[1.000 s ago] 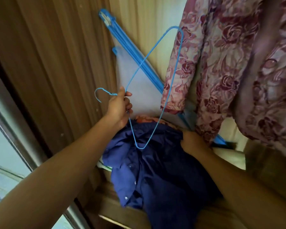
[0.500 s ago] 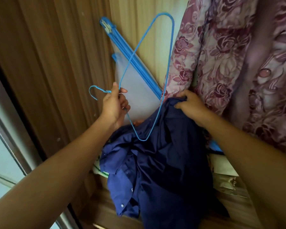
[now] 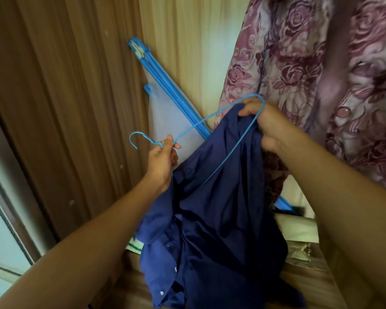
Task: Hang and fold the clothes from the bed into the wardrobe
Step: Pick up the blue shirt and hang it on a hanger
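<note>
Just left of the hanging floral dress [image 3: 299,63], the left hand [image 3: 163,159] pinches the blue wire hanger [image 3: 230,150] by its neck while the right hand [image 3: 265,123] grips its far corner together with the navy shirt [image 3: 221,219], which may slip off if that corner misses the shoulder.

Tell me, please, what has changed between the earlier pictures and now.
The right hand, gripping the navy shirt, lifted it upward; the blue wire hanger swung down, so its far end now lies at that hand. The left hand still holds the hanger near its hook. The floral garment and blue frame stayed.
</note>
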